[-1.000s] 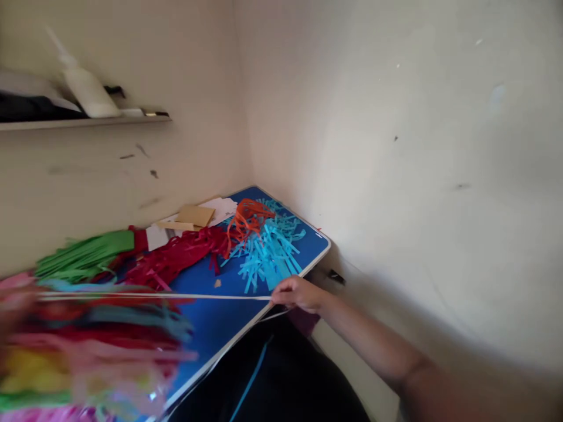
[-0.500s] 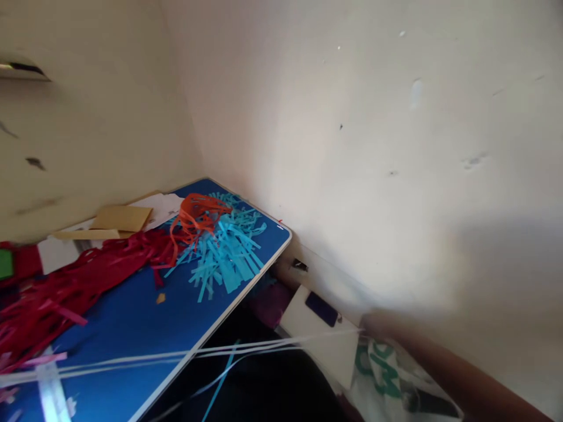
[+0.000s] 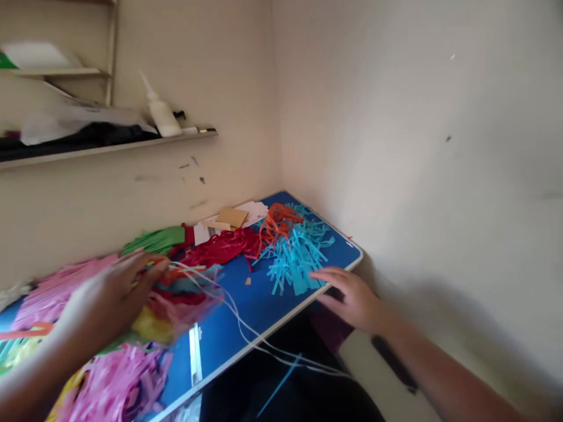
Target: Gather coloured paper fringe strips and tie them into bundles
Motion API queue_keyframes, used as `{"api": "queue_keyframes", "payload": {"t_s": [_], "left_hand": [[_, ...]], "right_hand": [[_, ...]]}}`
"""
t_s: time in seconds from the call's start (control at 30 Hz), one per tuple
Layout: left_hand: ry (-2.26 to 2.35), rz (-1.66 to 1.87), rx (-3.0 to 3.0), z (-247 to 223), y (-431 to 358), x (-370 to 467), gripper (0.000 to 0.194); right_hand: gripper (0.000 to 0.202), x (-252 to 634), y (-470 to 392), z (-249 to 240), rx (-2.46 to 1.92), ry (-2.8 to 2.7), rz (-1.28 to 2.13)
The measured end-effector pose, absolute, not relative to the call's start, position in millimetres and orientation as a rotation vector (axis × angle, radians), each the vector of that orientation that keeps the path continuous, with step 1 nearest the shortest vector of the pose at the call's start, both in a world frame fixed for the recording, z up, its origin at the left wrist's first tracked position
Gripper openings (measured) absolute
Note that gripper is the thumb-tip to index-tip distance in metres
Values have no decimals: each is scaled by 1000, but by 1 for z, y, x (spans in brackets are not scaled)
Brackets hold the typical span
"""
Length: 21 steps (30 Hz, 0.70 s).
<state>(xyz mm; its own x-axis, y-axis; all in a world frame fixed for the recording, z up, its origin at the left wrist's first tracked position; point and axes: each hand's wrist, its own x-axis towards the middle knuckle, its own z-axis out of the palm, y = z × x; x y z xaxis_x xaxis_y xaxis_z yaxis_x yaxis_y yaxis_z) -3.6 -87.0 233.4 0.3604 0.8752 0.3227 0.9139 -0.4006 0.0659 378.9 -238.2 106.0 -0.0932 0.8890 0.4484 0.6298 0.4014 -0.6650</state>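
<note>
Red-and-yellow fringe bundle (image 3: 178,310), lower left of frame, gripped by left hand (image 3: 116,293), white cord (image 3: 237,317) trailing — probably light, soft, easily torn, best held by its corded end — right hand (image 3: 355,302) spread and seemingly empty, lower right of frame.

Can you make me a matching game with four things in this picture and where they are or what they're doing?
1. White bottle
2. Orange strips
3. Left hand
4. Right hand

A. Holding a colourful bundle of strips
B. Open, near the edge of the blue table
C. On the wall shelf
D. Lying over light blue strips

Pairs: 1-C, 2-D, 3-A, 4-B
</note>
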Motion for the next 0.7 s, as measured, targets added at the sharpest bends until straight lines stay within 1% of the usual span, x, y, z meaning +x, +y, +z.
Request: {"api": "queue_keyframes", "payload": {"t_s": [0.07,0.1,0.17,0.2,0.23,0.3,0.33,0.37,0.43,0.47,0.5,0.57,0.6,0.63,0.67,0.7], "left_hand": [[-1644,-471,-2531,228,-100,18,48],[-1619,-486,-2554,225,-106,28,47],[-1517,-539,-2591,220,-116,40,46],[-1464,-575,-2604,217,-120,41,45],[-1427,-620,-2609,214,-122,41,45],[-1430,-717,-2606,208,-125,33,43],[-1478,-766,-2596,204,-125,29,42],[-1551,-815,-2580,201,-125,24,41],[-1725,-932,-2540,194,-123,19,39],[-1808,-1009,-2523,191,-122,18,39],[-1882,-1105,-2508,189,-122,20,39],[-1991,-1339,-2476,186,-121,27,40],[-2028,-1471,-2451,185,-121,32,41],[-2061,-1606,-2419,185,-121,38,42],[-2090,-1749,-2380,184,-121,45,44],[-2123,-1902,-2346,183,-120,51,45]], "right_hand": [[44,320,-197,144,-930,-1814,381],[51,291,-178,157,-815,-1792,427],[67,243,-146,168,-750,-1743,547],[69,226,-132,169,-748,-1731,658],[64,214,-122,166,-750,-1732,787],[40,204,-108,157,-777,-1735,1002],[28,205,-105,153,-796,-1735,1052],[22,208,-103,150,-819,-1729,1057],[20,216,-107,147,-855,-1711,984],[25,219,-110,147,-866,-1720,929],[38,220,-114,147,-876,-1753,881],[80,217,-122,146,-914,-1862,815],[97,212,-125,143,-933,-1924,808],[108,207,-127,139,-948,-1967,823],[111,200,-127,134,-957,-1981,857],[108,194,-127,127,-961,-1955,904]]}}
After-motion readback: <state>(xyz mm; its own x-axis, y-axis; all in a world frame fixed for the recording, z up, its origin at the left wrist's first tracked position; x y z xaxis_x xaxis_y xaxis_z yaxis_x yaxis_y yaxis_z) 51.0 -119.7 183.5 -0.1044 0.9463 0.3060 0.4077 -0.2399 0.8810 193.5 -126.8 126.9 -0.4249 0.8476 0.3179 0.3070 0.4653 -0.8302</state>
